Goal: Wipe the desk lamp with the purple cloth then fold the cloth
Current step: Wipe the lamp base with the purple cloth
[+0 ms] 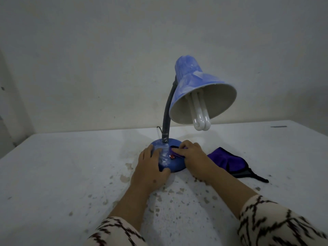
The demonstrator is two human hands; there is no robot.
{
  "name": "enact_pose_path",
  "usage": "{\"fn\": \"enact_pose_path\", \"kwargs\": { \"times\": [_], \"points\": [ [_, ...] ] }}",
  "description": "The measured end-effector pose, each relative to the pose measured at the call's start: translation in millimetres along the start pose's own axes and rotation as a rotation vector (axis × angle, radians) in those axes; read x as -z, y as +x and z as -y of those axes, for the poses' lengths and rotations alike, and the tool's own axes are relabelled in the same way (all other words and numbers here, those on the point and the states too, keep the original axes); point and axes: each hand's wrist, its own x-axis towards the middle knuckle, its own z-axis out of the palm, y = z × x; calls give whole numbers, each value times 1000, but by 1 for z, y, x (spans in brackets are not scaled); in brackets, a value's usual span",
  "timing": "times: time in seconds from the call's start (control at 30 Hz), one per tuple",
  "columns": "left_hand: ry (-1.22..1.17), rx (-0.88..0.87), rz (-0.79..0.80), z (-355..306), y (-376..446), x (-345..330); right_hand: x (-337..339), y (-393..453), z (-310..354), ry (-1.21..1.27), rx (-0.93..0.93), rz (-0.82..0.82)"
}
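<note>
A pale wall (106,50) fills the upper half of the view, and below it spreads a white desk (62,174) whose surface is worn and speckled with darker chipped patches, most of them near the person's arms. On the desk, a little beyond the middle, stands the desk lamp (195,96): a blue conical shade, streaked with pale dust, tilts toward the right and shows its white inside and a white folded-tube bulb (201,119) that sticks out past the rim. A dark flexible neck (167,110) curves down from the shade to a round blue base (168,162), with a thin cord showing just behind the base. The purple cloth (229,161) lies bunched on the desk to the right of the base, its dark edging trailing off to the right, while its near end runs under the right hand. Both forearms reach in from the bottom edge in cream sleeves (276,226) with a dark zigzag pattern. The left hand (150,166) rests on the left side of the base, fingers curved over it and gripping it. The right hand (192,153) has its fingers curled round a fold of the cloth, pressing it on top of the base beside a small red switch (171,157).
</note>
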Motion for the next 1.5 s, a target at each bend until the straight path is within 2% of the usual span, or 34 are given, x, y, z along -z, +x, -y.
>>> {"fn": "enact_pose_path", "kwargs": {
  "times": [0.07, 0.2, 0.37, 0.6, 0.8, 1.0, 1.13, 1.33, 1.5],
  "points": [
    [0, -4, 1, 1, 0, -1, -1, -8, -6, 66, 57, -47],
    [9, -7, -11, 2, 1, -4, -7, -24, -10, -123, 195, -37],
    [6, -6, -12, 2, 1, -3, -2, -10, 3, -267, 118, 9],
    [-10, 5, -6, 0, -1, -1, 1, 11, 4, -199, -34, 94],
    [7, 5, -6, 2, 0, -2, 8, 0, -9, -90, 58, 147],
    [-6, -1, -3, 2, 0, -2, 8, 8, 2, -204, -40, 134],
    [-6, -2, -3, 2, 1, -3, 9, 5, -3, -48, -36, 146],
    [-3, -10, -7, 3, 1, -2, 5, -14, -15, -17, 69, 103],
    [-5, -9, -1, 2, 0, -2, 8, -9, -13, -5, 21, 100]
  ]
}}
